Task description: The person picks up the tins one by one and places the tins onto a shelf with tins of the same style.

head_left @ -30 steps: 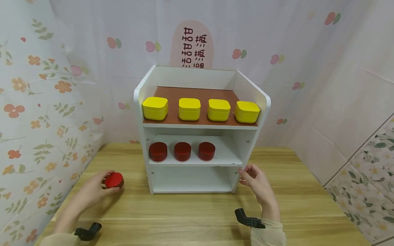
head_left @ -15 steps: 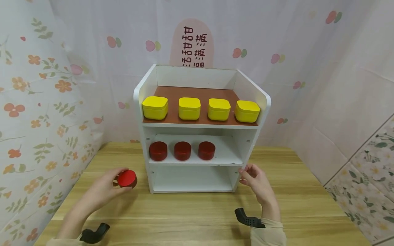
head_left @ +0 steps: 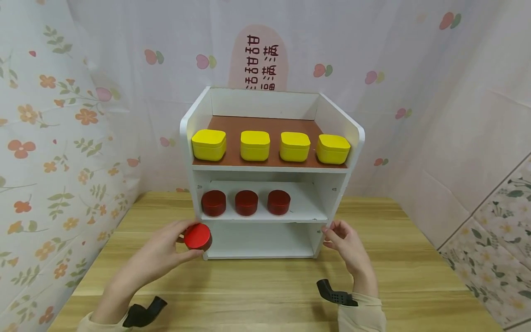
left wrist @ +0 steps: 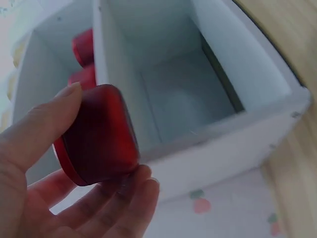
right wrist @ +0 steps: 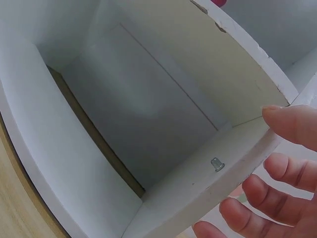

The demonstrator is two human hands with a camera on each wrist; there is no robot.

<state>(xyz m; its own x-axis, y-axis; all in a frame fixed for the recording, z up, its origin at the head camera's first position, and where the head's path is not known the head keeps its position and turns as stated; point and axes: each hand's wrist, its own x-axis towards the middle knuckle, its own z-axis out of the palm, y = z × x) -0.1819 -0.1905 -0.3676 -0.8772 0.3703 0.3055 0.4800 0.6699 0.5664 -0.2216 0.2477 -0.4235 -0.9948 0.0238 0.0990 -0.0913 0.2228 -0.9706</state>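
Note:
A small round red tin (head_left: pixel 197 237) is gripped in my left hand (head_left: pixel 163 251), thumb on one side and fingers on the other. In the head view it overlaps the front left edge of the white shelf unit (head_left: pixel 259 169), level with the bottom compartment. The left wrist view shows the held tin (left wrist: pixel 99 134) in front of that compartment. My right hand (head_left: pixel 347 244) holds the shelf's right side panel, thumb at the front edge and fingers along the outer face. Three red tins (head_left: pixel 246 203) stand in a row on the middle shelf, from its left end.
Several yellow square boxes (head_left: pixel 255 145) line the front of the brown top shelf. A clear shelf peg (right wrist: pixel 217 164) sticks out inside the right panel. The unit stands on a wooden table (head_left: pixel 257 295), with patterned cloth (head_left: pixel 141 92) behind and at the sides.
My left hand has carried the red tin rightward, from over the table at the left to the shelf's front left edge. The right hand has stayed at the side panel.

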